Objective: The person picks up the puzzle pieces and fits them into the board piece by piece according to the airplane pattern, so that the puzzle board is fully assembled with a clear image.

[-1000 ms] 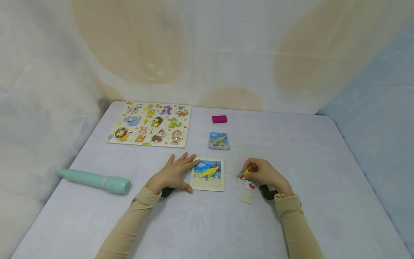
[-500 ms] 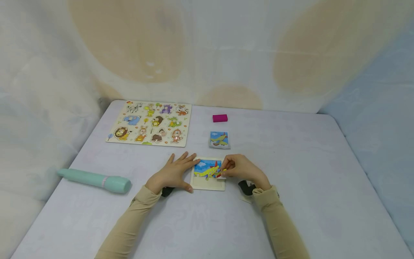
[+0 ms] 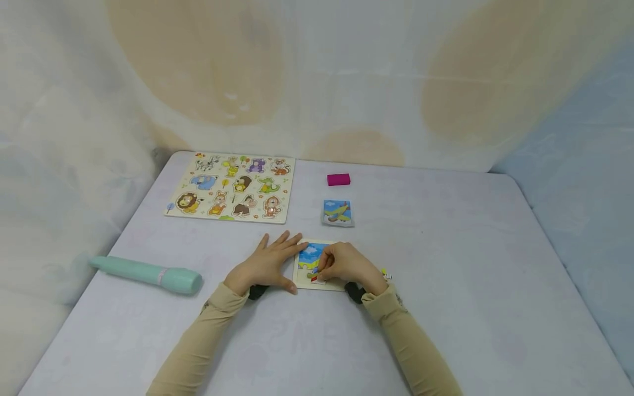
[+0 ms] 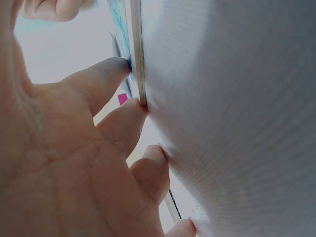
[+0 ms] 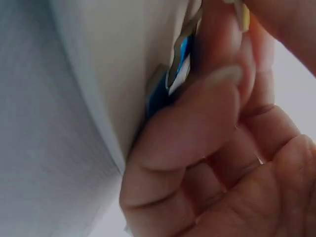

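A small jigsaw tray [image 3: 302, 278] with a pale wooden frame lies in front of me, its upper part filled with blue sky and yellow plane pieces. My left hand [image 3: 262, 268] lies with fingers spread at its left side. In the left wrist view, an index fingertip [image 4: 122, 65] touches the tray's edge. My right hand [image 3: 349, 264] reaches over the tray and pinches a puzzle piece [image 3: 314, 278] with red on it, low over the bare lower part. The right hand covers much of the tray's right side. In the right wrist view, blue pieces [image 5: 159, 96] show beyond the fingers.
Loose puzzle pieces [image 3: 386, 274] peek out beyond the right wrist. Behind the tray lie a wrapped plane picture [image 3: 338, 213] and a magenta block [image 3: 339, 180]. An animal puzzle board [image 3: 255, 190] is at the back left, a mint-green tapered rod [image 3: 143, 273] at the left.
My right hand has moved left from the loose pieces, carrying the puzzle piece over the tray's upper right, then down toward its lower left part. The left hand has stayed put.
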`<move>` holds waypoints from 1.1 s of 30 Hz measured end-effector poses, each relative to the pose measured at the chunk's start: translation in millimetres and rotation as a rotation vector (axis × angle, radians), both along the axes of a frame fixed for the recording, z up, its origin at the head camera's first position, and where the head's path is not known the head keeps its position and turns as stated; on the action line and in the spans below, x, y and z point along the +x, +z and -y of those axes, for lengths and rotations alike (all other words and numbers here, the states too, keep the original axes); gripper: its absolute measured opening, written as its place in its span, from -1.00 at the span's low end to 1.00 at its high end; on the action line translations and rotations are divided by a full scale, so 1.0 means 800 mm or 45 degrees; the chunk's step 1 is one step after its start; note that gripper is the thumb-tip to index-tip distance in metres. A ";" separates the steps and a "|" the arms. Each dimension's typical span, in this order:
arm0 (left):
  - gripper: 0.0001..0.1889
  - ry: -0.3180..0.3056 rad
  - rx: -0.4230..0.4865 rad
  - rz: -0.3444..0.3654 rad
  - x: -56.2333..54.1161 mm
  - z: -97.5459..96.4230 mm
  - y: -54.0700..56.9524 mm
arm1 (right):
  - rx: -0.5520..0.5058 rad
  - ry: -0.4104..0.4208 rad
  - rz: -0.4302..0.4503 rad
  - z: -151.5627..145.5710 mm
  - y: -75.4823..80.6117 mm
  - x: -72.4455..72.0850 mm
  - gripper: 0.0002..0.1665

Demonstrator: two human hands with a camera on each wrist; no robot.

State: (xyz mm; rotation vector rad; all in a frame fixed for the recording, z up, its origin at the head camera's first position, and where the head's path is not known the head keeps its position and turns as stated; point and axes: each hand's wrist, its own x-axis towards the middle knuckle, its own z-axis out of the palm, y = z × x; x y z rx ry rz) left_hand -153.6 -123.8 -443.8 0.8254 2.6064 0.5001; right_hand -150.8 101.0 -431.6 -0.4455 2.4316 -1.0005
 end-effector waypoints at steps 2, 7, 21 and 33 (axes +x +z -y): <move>0.11 -0.002 0.000 -0.003 0.000 0.000 0.000 | 0.030 -0.001 -0.033 0.002 -0.001 0.001 -0.82; 0.10 -0.005 -0.009 -0.014 -0.001 0.001 0.001 | 0.069 -0.031 -0.078 0.005 -0.002 0.002 -0.76; 0.12 -0.003 -0.025 -0.010 -0.001 0.001 -0.002 | -0.215 -0.076 0.046 -0.082 0.005 -0.006 -0.65; 0.12 -0.005 -0.017 -0.019 0.000 0.000 -0.004 | -0.178 -0.075 0.068 -0.185 -0.006 0.017 -0.55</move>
